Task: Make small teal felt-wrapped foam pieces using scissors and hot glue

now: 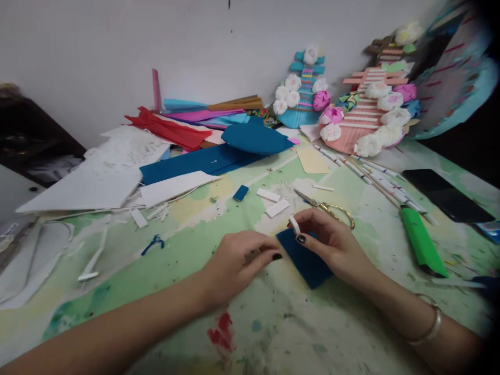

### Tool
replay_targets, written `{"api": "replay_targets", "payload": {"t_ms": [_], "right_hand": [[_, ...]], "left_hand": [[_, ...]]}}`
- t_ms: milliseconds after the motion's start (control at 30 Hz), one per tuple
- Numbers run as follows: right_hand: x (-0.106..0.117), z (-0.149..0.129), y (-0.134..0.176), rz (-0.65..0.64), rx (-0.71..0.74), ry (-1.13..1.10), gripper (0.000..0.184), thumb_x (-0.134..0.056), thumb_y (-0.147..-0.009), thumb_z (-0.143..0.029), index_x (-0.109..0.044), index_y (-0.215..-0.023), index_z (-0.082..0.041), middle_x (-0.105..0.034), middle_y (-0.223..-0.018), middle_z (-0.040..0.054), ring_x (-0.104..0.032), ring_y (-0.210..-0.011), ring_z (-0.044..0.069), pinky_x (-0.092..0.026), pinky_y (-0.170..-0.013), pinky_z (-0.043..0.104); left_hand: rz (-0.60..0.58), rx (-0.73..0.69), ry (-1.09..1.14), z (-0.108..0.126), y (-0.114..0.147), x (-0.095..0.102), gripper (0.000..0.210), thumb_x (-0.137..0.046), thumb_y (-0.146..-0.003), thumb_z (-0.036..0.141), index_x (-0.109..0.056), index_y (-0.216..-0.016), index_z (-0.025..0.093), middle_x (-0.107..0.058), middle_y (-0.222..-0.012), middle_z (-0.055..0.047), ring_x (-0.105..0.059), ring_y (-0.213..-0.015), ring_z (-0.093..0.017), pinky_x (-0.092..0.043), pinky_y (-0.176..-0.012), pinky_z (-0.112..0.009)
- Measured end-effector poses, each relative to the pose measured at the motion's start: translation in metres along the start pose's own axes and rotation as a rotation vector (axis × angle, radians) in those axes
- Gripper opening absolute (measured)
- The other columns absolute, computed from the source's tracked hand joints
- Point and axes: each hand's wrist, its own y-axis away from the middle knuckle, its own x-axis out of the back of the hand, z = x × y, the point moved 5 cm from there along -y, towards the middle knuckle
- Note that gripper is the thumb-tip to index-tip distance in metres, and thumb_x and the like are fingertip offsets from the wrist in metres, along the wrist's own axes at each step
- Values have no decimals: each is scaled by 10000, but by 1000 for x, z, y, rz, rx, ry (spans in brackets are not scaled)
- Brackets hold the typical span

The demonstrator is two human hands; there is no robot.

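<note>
My right hand pinches a small white strip, held upright between thumb and fingertips. Beneath that hand lies a dark blue rectangular sheet, partly covered by it. To the left of the sheet, my left hand is loosely curled. Its thumb tip is slightly apart from the index finger, with nothing visible between them. Two white rectangular pieces and a small blue rectangle lie just beyond my hands. Gold-handled scissors rest behind my right hand, blades pointing away to the left.
White boards and a large blue cutout lie toward the back. Flower-decorated instrument-shaped crafts, blue and pink, lean by the wall. At right are markers, a green cutter-like tool and a black phone.
</note>
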Motion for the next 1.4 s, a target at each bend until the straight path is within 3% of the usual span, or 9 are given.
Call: {"api": "replay_targets", "payload": {"t_ms": [133, 300, 533, 733, 867, 1133, 1400], "right_hand": [[-16, -14, 10, -59, 106, 163, 105, -562, -867, -216, -561, -972, -218, -602, -876, 26, -568, -775, 155, -463, -695, 272], [-21, -21, 14, -50, 166, 311, 134, -589, -839, -171, -577, -965, -217, -603, -844, 10, -556, -736, 134, -448, -643, 249], [-19, -14, 12, -109, 86, 194, 118, -634, -805, -201, -628, -923, -202, -643, -836, 26, -585, -723, 149, -476, -638, 267], [-16, -10, 11, -123, 40, 158, 140, -637, -805, -234, -653, -939, -197, -678, -851, 41, -609, -727, 162, -482, -645, 281], [-15, -8, 11, -124, 26, 175, 139, -639, -805, -233, -655, -939, -199, -675, -849, 38, -604, -718, 157, -474, -633, 274], [-11, -11, 8, -89, 59, 233, 145, -637, -803, -204, -668, -943, -221, -660, -861, 31, -586, -725, 153, -472, -658, 279], [18, -4, -3, 35, 122, 394, 215, -622, -784, -186, -715, -967, -252, -638, -917, 48, -575, -733, 167, -481, -668, 321]], "left_hand": [[-62, 130, 142, -3, -1, -12, 135, -582, -864, 273, -660, -858, 163, -677, -723, 7, -565, -612, -94, -405, -579, -185], [-100, 85, 49, 0, 0, -18, 202, -495, -891, 182, -610, -730, 147, -597, -622, 16, -502, -560, -89, -355, -559, -194], [-192, 162, 147, -1, 1, -19, 242, -485, -883, 194, -600, -675, 147, -571, -572, 21, -492, -528, -84, -357, -537, -192], [-229, 399, 473, -12, 5, -25, 236, -537, -857, 250, -693, -728, 130, -684, -662, -36, -582, -590, -103, -442, -569, -202], [-199, 532, 570, -19, 7, -24, 191, -607, -795, 256, -751, -772, 133, -709, -659, -54, -595, -549, -110, -468, -545, -211], [-28, 626, 583, -30, 5, -11, 65, -731, -672, 221, -758, -693, 165, -692, -575, -28, -592, -500, -99, -445, -473, -177], [149, 581, 423, -39, 0, 7, 101, -768, -632, 227, -703, -640, 150, -717, -664, -47, -646, -604, -143, -507, -559, -227]]}}
